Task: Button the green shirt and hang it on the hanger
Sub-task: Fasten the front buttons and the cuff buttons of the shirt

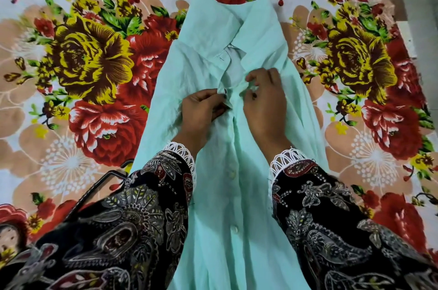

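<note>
Two sleeves [132, 225] sit closest to us: dark paisley print fabric w/ white lace loops at the cuffs. Between them runs the green shirt [237, 195], 1 piece, pale mint, thin and wrinkled, laid flat front-up along the middle of the floral bedsheet [90, 64], collar at the far end. We count 2 round pale buttons [234, 228] showing on the lower placket, both done up. Our left hand [201, 112] pinches the left placket edge between thumb & fingers, approx chest level of the shirt. Our right hand [265, 105] is curled, fingertips pinching the opposite edge just beside it; the 2 hands are near, not touching. Collar area above them lies open. Sheet is 1 big cloth, red & yellow blooms on peach/white. At left, partly under the sleeve, 1 dark thin-rod hanger [111, 177] pokes out, touching the shirt's edge.
</note>
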